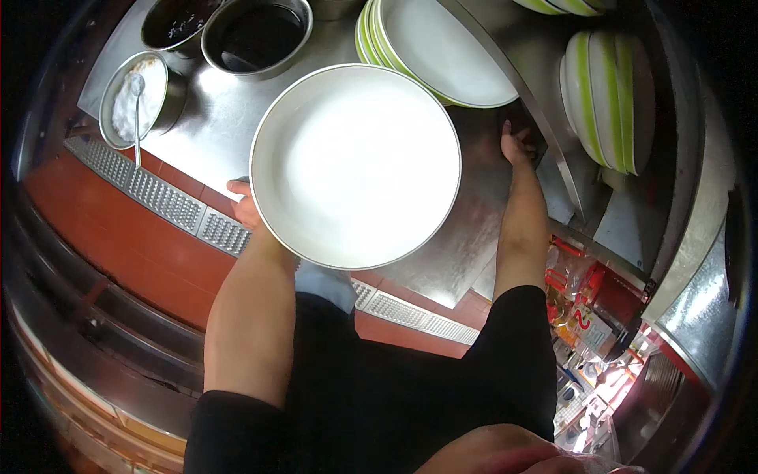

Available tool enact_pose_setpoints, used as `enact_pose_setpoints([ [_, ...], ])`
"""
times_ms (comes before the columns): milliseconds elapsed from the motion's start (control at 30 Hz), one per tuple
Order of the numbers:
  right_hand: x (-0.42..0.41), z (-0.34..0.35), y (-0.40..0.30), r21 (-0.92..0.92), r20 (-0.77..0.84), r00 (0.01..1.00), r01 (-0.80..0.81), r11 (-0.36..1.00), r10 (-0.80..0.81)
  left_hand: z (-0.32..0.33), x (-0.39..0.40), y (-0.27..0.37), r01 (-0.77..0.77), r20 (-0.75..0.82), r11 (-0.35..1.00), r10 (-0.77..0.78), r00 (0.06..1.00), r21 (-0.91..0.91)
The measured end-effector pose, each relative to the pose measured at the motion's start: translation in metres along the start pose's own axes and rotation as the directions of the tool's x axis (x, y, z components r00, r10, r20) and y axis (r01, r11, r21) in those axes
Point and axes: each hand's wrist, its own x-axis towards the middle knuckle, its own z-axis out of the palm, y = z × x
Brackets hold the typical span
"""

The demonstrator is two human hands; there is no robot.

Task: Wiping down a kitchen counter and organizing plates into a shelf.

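A wide white shallow bowl (355, 166) with a thin dark rim is held up over a steel counter. My left hand (244, 204) grips it at its left side, with the thumb outside the rim and the other fingers partly hidden by the bowl. To the right, my right hand (516, 143) reaches under the edge of a steel shelf (533, 112), thumb and fingers apart, with no object plainly in it; the area around it is dark. Just beyond the held bowl, a stack of white bowls with green bands (444, 47) rests on the counter.
The steel counter (207, 118) bears a steel pot of dark liquid (260, 38), another dark-filled pot (177, 23) and a pot of white contents (127, 106) with a spoon (138, 118). More green-banded bowls (607, 101) sit on the shelf. Plastic bottles (568, 272) stand lower right. A perforated drain grate (166, 198) crosses the red floor.
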Motion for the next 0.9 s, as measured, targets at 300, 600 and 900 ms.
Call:
enact_pose_setpoints([
  [300,-0.099,0.033,0.042,-0.005,0.028,0.954,0.299,0.954,-0.298,0.031,0.036,-0.028,0.056,-0.098,0.998,-0.056,0.994,0.003],
  [600,-0.237,0.064,0.069,-0.133,0.104,0.935,0.352,0.927,-0.340,0.026,0.036,-0.024,0.116,-0.005,0.992,-0.117,0.993,-0.052],
  [900,-0.208,0.046,0.054,-0.040,0.170,0.961,0.228,0.973,-0.218,0.001,-0.002,0.003,0.163,-0.008,0.978,-0.166,0.986,-0.132],
])
